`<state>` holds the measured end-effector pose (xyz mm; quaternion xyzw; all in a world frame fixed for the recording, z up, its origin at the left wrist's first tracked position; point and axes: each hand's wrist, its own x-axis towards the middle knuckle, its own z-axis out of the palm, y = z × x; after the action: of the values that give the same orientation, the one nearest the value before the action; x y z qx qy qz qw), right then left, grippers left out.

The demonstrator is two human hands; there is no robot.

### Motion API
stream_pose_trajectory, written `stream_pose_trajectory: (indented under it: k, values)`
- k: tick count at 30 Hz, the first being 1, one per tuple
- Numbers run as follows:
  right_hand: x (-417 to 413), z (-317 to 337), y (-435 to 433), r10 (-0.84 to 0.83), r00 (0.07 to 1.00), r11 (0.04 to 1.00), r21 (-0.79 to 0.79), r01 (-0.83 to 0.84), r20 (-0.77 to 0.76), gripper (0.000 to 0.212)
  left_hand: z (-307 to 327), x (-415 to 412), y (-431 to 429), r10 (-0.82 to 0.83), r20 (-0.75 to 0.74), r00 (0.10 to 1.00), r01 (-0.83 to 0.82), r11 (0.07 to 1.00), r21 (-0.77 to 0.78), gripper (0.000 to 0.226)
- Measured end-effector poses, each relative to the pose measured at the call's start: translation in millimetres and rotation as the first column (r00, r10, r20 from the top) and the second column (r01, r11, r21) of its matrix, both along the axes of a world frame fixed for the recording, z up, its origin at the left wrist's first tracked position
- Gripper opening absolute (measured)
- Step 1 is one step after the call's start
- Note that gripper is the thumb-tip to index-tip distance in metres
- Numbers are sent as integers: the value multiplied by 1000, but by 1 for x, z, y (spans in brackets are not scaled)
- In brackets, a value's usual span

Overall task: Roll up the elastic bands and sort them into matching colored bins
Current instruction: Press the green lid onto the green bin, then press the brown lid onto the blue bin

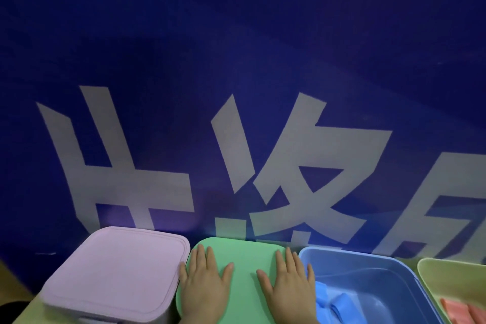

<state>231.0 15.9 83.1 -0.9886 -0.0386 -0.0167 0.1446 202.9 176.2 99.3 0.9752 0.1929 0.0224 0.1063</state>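
Blue elastic bands (331,305) in open blue bin (381,279) lower right, left hand (205,287) and right hand (289,289) flat, fingers straight, on green lid (244,255) bottom centre, lilac lidded bin (118,271) lower left

Only a sliver of the table (13,276) shows, a yellowish-tan surface at the lower left of the frame. A row of four bins stands on it, side by side along the bottom edge. From left to right these are a lilac bin (115,271) with its lid on, a green bin (244,252) also lidded, an open blue bin (342,252) just beside it, and an open yellow bin (460,281) cut off by the lower right corner.
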Motion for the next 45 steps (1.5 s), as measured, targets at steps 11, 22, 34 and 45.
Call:
stream_pose_trajectory:
  k: [11, 22, 34, 45]
  values:
    - [4, -4, -2, -51, 998, 999, 6, 51, -30, 88, 2, 3, -1, -4, 32, 999, 3, 1000, 30, 74]
    - [-22, 32, 3, -38, 998, 999, 12, 38, 53, 117, 26, -19, 3, 19, 109, 994, -12, 998, -68, 73]
    - [-109, 44, 79, 396, 917, 914, 76, -399, 50, 71, 29, -151, 77, 256, 273, 927, -227, 965, -133, 69]
    - [-207, 2, 203, 808, 588, 588, 95, -804, -22, 61, -14, -336, 155, 506, 145, 850, -471, 854, -222, 80]
